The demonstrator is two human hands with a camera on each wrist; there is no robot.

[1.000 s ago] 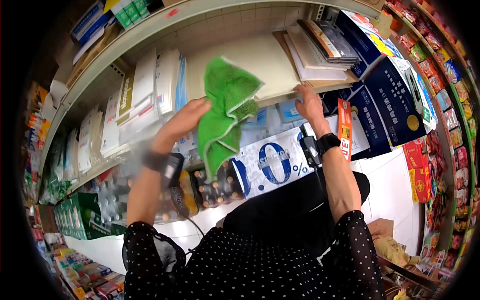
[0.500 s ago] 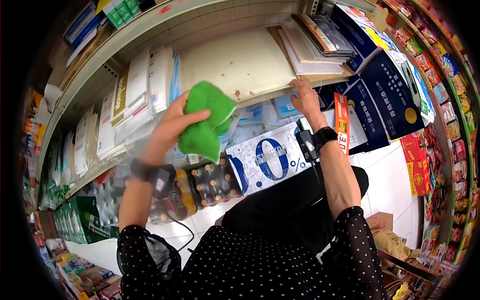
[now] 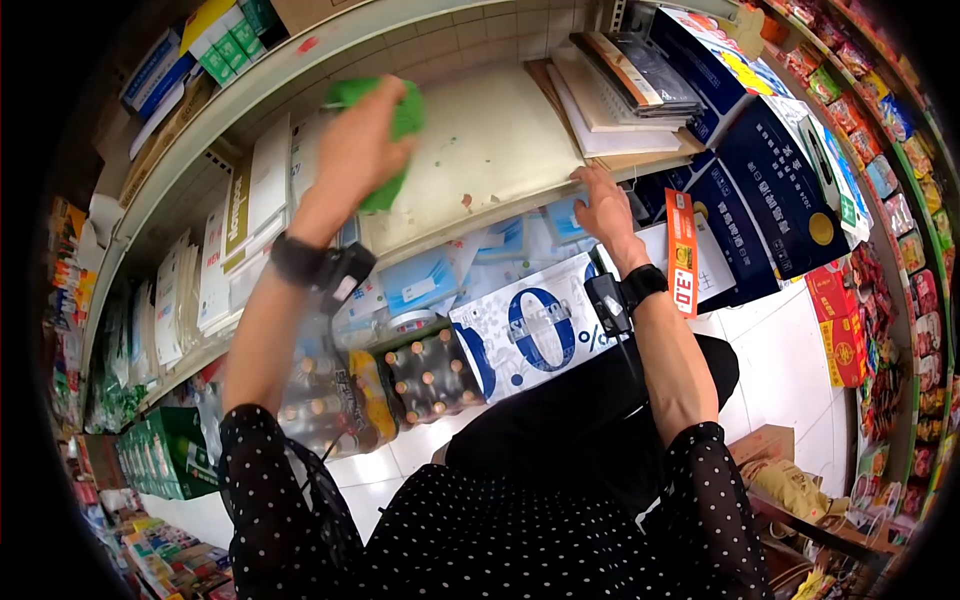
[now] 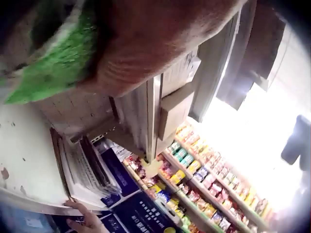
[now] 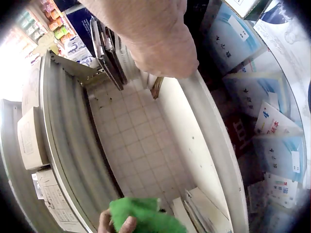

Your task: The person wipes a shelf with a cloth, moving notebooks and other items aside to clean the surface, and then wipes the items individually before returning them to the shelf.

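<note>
My left hand [image 3: 360,145] grips a bunched green cloth [image 3: 408,120] over the left part of the shelf board [image 3: 490,140]. In the right wrist view, fingers and thumb pinch the same cloth [image 5: 141,216], close to upright folders. Small dark specks and flakes dot the pale board. At the shelf's front edge, my right hand [image 3: 607,212] rests with its fingers loosely bent against the lip, beside a stack of folders and papers [image 3: 630,110].
White envelopes and folders [image 3: 265,190] stand left on the shelf. Blue packets [image 3: 420,285] lie below it. In front are a white carton marked 0% [image 3: 535,325] and shrink-wrapped bottles [image 3: 432,375]. Dark blue cartons [image 3: 765,200] and an orange price strip [image 3: 682,250] flank the right.
My left hand has carried the green cloth from in front of the shelf up and back over the board's left side. The cloth, hanging loose earlier, is now bunched. The right hand stays at the edge.
</note>
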